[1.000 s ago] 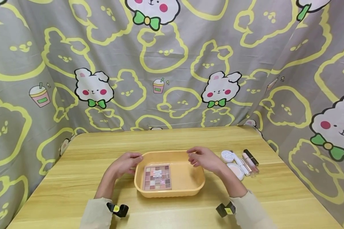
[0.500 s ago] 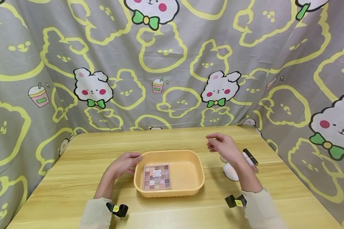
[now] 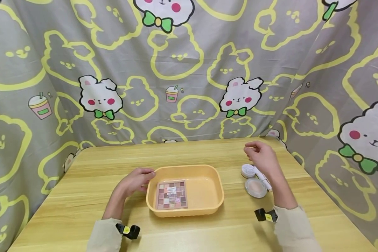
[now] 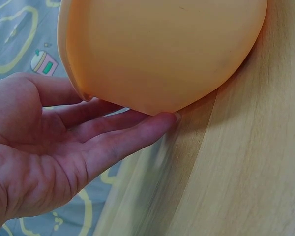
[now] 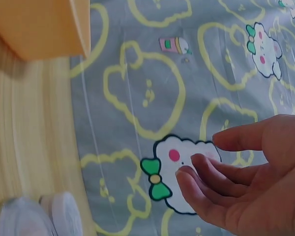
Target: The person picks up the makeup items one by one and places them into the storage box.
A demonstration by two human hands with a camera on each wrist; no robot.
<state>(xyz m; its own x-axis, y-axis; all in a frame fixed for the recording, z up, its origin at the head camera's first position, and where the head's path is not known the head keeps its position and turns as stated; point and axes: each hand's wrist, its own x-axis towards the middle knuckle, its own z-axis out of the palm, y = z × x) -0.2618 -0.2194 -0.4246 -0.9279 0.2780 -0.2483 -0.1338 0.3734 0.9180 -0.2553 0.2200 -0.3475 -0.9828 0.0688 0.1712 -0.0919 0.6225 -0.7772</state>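
Note:
A yellow plastic tray point(image 3: 204, 194) stands on the table in the head view. An eyeshadow palette point(image 3: 172, 194) with many shades lies flat inside its left part. My left hand point(image 3: 135, 181) holds the tray's left side, thumb over the rim and fingers against the outer wall, as the left wrist view shows point(image 4: 83, 128). Raised above the right of the table, my right hand point(image 3: 264, 159) has loosely bent fingers and holds nothing. Just left of and below it lie a round white case point(image 3: 248, 170), a clear-lidded powder compact point(image 3: 256, 188) and a white tube point(image 3: 263, 178).
A wooden table point(image 3: 189, 234) spreads under everything. Grey curtain point(image 3: 195, 80) with bunny and yellow outline prints hangs along its back and sides. The right forearm covers part of the table's right side.
My right hand has left the tray's right rim and moved right, up over the cosmetics. The other slim cosmetics on the right are now hidden behind that arm. The left hand stays on the tray.

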